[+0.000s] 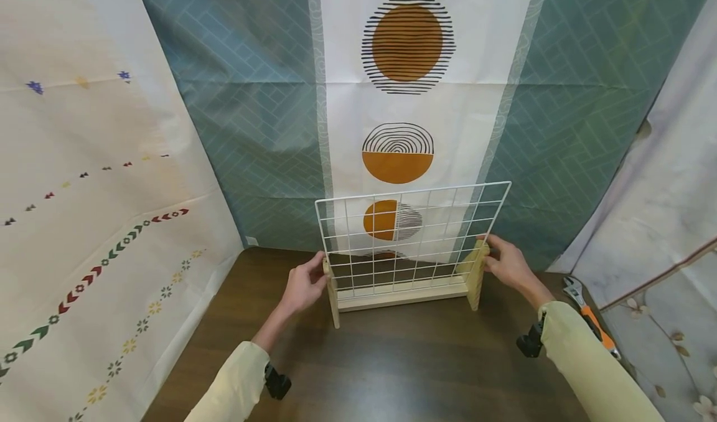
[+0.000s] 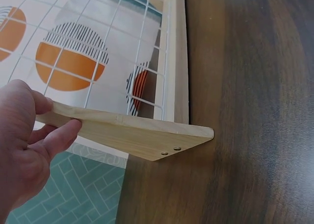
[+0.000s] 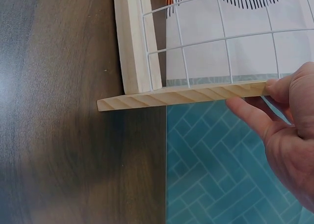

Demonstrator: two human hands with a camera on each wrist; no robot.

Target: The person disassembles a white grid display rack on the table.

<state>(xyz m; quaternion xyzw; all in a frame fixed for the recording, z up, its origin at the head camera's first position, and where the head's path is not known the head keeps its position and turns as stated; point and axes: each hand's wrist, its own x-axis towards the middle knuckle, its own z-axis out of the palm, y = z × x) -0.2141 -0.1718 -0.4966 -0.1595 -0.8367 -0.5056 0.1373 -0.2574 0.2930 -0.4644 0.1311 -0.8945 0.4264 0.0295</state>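
A desktop rack stands on the table, made of a white wire grid (image 1: 413, 192) between two light wooden side panels, with a wooden bar (image 1: 403, 298) joining them low down. My left hand (image 1: 305, 285) pinches the upper part of the left side panel (image 2: 132, 131), fingers against its outer face and edge. Two metal screw heads (image 2: 170, 151) show near that panel's lower end. On the opposite side, my right hand (image 1: 508, 264) holds the top of the right side panel (image 3: 181, 96) between thumb and fingers. The grid leans slightly in the head view.
An adjustable wrench (image 1: 590, 316) with an orange handle lies at the table's right edge. Patterned cloths hang around the dark wooden table (image 1: 392, 360); the teal and white one (image 1: 263, 135) is close behind the rack.
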